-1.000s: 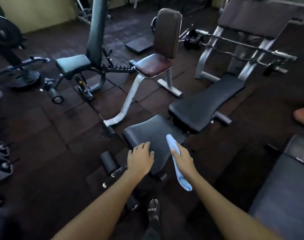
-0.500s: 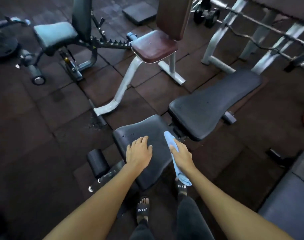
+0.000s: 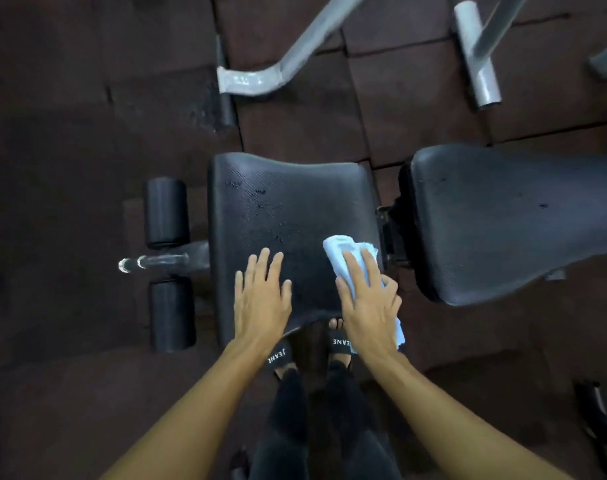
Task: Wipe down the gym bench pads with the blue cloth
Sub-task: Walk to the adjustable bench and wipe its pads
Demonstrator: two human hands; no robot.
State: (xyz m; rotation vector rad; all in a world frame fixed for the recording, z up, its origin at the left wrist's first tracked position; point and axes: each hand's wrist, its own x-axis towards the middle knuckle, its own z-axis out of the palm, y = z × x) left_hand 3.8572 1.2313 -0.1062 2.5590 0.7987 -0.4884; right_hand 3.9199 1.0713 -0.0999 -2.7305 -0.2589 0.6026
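- On the near right corner of the seat pad (image 3: 288,188), your right hand (image 3: 367,306) presses the blue cloth (image 3: 340,251) down. Two fingers lie along it and the outer ones curl round its edge.
- One end of the cloth bunches past your fingertips; the other trails out under your wrist, off the pad.
- Your left hand (image 3: 262,299) lies flat just beside it, fingers straight, holding nothing.
- Droplets (image 3: 260,199) speckle the pad's middle.
- The back pad (image 3: 502,220) sits to the right, across a gap.
- Two foam rollers (image 3: 167,213) stand left of the seat.
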